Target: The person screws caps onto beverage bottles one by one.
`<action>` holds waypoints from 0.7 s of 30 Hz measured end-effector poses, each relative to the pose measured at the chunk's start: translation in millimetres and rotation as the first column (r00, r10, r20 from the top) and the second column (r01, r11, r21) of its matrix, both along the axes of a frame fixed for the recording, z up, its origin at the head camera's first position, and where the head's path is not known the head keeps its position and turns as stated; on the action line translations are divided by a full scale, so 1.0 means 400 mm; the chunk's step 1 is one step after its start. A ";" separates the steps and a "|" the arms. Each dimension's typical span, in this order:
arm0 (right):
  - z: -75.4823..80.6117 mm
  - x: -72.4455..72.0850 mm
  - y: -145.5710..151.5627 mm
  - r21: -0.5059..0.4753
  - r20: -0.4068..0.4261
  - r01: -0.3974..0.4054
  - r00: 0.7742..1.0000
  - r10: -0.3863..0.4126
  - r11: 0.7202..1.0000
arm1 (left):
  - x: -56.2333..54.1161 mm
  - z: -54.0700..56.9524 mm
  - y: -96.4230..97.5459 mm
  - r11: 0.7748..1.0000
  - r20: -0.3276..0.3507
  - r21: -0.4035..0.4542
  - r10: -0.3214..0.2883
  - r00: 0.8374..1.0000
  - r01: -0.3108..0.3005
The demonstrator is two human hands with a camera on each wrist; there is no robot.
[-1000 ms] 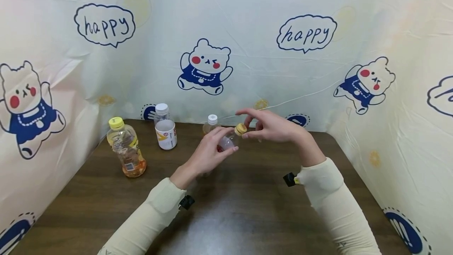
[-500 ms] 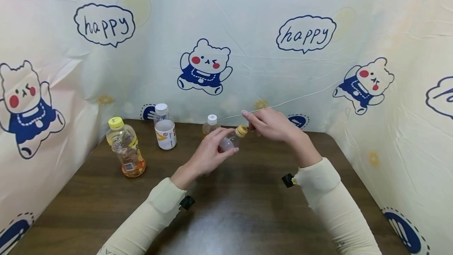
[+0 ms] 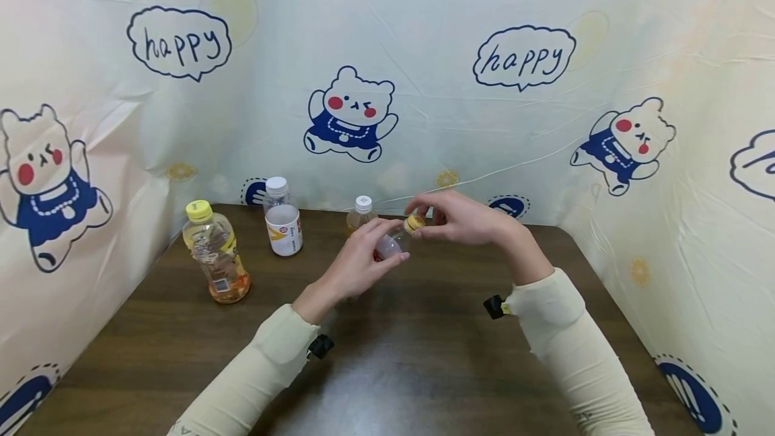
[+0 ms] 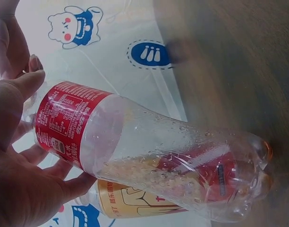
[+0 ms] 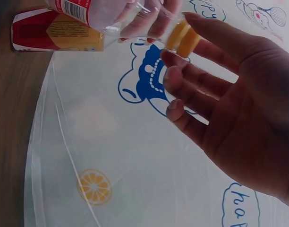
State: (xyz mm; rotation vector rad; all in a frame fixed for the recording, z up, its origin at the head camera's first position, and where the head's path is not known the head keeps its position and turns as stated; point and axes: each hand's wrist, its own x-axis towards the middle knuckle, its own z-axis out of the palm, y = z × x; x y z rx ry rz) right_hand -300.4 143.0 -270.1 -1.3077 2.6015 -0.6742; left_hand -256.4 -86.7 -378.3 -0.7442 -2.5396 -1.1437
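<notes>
My left hand [image 3: 357,258] holds a clear plastic soda bottle [image 4: 144,127] with a red label around its body, fingers and thumb wrapped about its upper half. The bottle leans, its neck up and to the right. Droplets cling inside its lower part in the left wrist view. At the neck, the thumb and fingertips of my right hand [image 3: 469,219] pinch the yellow cap [image 5: 182,38]. The remaining right fingers curl loosely below the cap in the right wrist view.
A large yellow-capped bottle [image 3: 218,254] with some orange liquid stands on the left. Near it are a white-labelled container [image 3: 284,234] and a white-capped bottle [image 3: 276,187]. Another white-capped bottle [image 3: 363,205] stands behind my left hand. A printed cloth surrounds the wooden table [image 3: 424,355].
My right hand turned over beside the cap with fingers curled, then turned back, and its fingertips are at the cap again. The left hand and bottle stay almost still.
</notes>
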 end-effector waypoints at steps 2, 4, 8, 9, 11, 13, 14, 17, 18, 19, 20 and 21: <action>-0.006 -0.004 -0.003 -0.017 -0.017 0.004 1.000 -0.005 1.000 | 0.001 -0.001 0.001 1.000 0.005 0.003 0.003 1.000 -0.003; -0.012 -0.007 -0.008 -0.021 -0.052 0.030 0.998 -0.032 0.999 | 0.002 -0.001 0.002 1.000 0.007 0.007 0.001 1.000 -0.001; -0.019 -0.006 -0.019 0.019 -0.148 0.165 0.976 -0.161 0.986 | 0.003 0.000 0.002 1.000 0.003 0.002 0.004 1.000 -0.004; -0.020 -0.006 -0.019 0.030 -0.173 0.196 0.967 -0.188 0.980 | 0.003 0.000 0.002 1.000 0.000 0.000 0.002 1.000 -0.002; -0.017 -0.004 -0.017 0.043 -0.200 0.240 0.953 -0.227 0.970 | 0.002 0.000 0.003 1.000 -0.001 -0.003 0.004 1.000 -0.004; -0.013 -0.004 -0.010 0.028 -0.198 0.234 0.954 -0.224 0.972 | 0.002 0.000 0.003 1.000 -0.001 -0.005 0.007 1.000 -0.007; -0.010 -0.004 -0.006 0.017 -0.191 0.223 0.957 -0.216 0.975 | 0.002 0.000 0.003 1.000 0.002 -0.004 0.007 1.000 -0.007; -0.001 0.001 0.004 -0.012 -0.156 0.171 0.973 -0.171 0.985 | 0.001 -0.001 0.001 1.000 0.008 -0.003 0.008 1.000 -0.008; 0.000 0.002 0.006 -0.018 -0.137 0.149 0.979 -0.150 0.989 | 0.001 -0.002 0.001 1.000 0.012 -0.003 0.009 1.000 -0.009; 0.002 0.003 0.008 -0.022 -0.118 0.129 0.984 -0.130 0.991 | 0.001 -0.002 0.000 1.000 0.012 -0.002 0.008 1.000 -0.008; 0.004 0.005 0.009 -0.021 -0.093 0.110 0.989 -0.112 0.994 | 0.001 -0.001 0.000 1.000 0.013 -0.001 0.007 1.000 -0.007; 0.005 0.006 0.010 -0.018 -0.070 0.094 0.993 -0.095 0.995 | 0.001 0.000 0.001 1.000 0.011 0.000 0.006 1.000 -0.006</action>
